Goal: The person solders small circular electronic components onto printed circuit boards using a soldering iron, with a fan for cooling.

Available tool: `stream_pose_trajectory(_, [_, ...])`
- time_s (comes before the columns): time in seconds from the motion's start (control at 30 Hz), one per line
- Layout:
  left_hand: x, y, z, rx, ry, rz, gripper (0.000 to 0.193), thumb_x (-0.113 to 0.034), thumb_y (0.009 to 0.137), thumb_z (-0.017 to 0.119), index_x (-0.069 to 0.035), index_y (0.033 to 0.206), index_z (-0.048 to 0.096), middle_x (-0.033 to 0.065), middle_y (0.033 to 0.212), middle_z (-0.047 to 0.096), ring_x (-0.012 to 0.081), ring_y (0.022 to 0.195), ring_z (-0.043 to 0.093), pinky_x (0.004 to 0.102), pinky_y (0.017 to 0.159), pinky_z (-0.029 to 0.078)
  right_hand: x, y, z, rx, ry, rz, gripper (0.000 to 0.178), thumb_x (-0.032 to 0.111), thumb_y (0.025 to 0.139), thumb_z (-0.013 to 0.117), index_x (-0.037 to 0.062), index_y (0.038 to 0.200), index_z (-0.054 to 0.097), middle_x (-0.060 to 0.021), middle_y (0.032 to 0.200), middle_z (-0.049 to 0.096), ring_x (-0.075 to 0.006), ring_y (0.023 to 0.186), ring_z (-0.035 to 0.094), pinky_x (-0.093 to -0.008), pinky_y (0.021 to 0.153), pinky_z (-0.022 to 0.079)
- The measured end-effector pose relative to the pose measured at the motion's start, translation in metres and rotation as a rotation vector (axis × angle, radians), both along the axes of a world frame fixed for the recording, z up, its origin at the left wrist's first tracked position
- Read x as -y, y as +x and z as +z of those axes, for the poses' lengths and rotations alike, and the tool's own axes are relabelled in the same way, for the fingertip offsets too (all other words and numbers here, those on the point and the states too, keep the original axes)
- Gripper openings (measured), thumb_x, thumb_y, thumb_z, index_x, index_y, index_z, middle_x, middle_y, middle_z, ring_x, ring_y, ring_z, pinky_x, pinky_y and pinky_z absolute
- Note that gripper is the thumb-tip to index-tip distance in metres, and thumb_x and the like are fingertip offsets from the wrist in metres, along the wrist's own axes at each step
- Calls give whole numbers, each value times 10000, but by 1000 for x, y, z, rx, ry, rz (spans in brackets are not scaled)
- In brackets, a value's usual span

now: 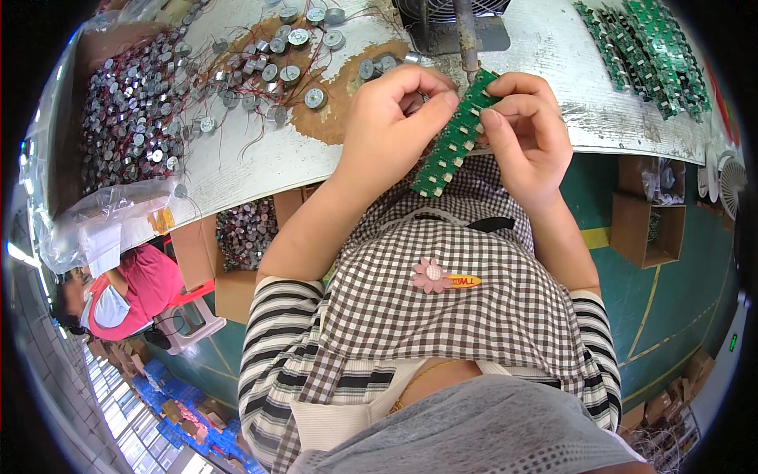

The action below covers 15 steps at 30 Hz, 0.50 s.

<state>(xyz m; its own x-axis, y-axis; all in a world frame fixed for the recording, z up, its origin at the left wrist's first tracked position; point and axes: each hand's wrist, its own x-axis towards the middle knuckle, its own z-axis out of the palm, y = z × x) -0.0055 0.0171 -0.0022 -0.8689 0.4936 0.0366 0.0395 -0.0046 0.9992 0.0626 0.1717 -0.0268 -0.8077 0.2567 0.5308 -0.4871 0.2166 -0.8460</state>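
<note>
A long green circuit board strip (452, 142) with a row of small white connectors slants above my lap at the table's front edge. My right hand (530, 138) grips its upper right side between thumb and fingers. My left hand (393, 118) is closed on the other side, thumb tip against or close to the board; what its curled fingers hold is hidden. Just beyond the strip's top end, a metal rod with a narrow tip (467, 47) points down toward it. Small round metal motors (272, 71) with thin red wires lie scattered left of my left hand.
A box of many wired motors (134, 118) stands at the left, with another carton (251, 237) below the table. Stacked green boards (651, 55) lie at the far right. A fan (450, 9) sits at the back. Another person in pink (142, 288) sits at lower left.
</note>
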Motion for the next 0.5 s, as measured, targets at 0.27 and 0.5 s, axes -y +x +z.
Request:
stream_pose_trajectory(0.27, [-4,0,8,174,50,-21,113,-84,840,637,23,844,601,27,776,630,52,704,574,197,603,461,-5,-2,3,-5,60,-36,76,-71,783,633,-50,839,585,-164,1012,583,-101,638,592,-195,548,472])
stream_pose_trajectory(0.5, [-9,-4,2,97,51,12,110,-85,843,634,17,829,596,16,753,619,44,673,555,193,589,451,-8,-11,6,-36,154,-94,92,-64,750,663,-37,814,603,-157,966,606,-113,608,593,-200,538,438])
